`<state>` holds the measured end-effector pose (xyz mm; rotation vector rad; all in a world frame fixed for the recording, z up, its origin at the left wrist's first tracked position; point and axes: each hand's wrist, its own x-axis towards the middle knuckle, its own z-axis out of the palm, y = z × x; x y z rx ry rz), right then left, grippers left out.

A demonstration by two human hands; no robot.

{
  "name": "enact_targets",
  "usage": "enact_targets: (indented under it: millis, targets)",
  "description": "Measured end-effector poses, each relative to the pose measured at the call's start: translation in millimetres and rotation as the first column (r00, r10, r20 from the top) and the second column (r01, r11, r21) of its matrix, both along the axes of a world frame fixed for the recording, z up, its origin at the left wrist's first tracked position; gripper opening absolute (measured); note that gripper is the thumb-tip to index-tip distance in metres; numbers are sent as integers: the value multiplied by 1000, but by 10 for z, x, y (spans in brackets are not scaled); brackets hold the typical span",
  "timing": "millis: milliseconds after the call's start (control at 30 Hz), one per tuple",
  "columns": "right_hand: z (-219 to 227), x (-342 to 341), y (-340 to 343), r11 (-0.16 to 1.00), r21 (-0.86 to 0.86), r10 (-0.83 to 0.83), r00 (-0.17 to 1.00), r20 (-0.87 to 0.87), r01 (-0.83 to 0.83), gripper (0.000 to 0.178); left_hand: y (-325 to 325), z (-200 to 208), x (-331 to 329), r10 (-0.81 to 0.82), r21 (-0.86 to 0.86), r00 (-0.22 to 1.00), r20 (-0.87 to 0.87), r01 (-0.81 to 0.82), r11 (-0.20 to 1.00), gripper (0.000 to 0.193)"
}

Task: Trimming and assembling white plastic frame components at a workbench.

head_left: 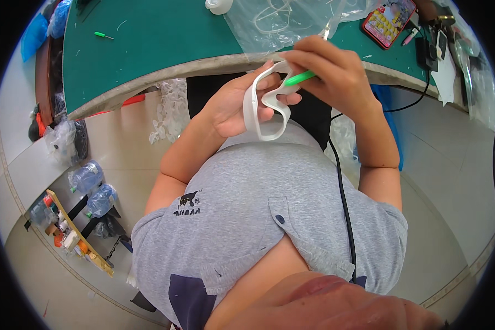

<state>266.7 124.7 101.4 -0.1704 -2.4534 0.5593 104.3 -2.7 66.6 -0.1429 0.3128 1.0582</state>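
In front of my chest, near the table's front edge, my left hand point(231, 104) grips a white goggle-shaped frame point(251, 110). It looks like soft plastic or rubber, with a curved nose notch and a large opening. My fingers show through that opening. Above its right side my right hand point(333, 69) is closed round a slim tool with a bright green handle point(300, 78). One end of the handle points at the frame; my fingers hide the rest. A thin metal tip point(326, 32) shows just past my right knuckles, and I cannot tell what it belongs to.
On the green-topped table point(159, 44) lie a small green-handled tool point(103, 36), a clear plastic bag point(258, 27) and a red-edged phone point(389, 22). A black cable point(344, 203) runs down my front. Water jugs point(102, 199) stand on the floor at left.
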Motion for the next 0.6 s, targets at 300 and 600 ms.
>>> enact_targets:
  millis: [300,600]
  targets:
    - [8,327,83,836,-491,-272,962,21,247,14,22,81,15,33,118,970,-242,-4,993,47]
    - [-288,274,-7,538,-839,-106,994,27,80,24,-51,193,153,274,329,553,-787,-1,944,41]
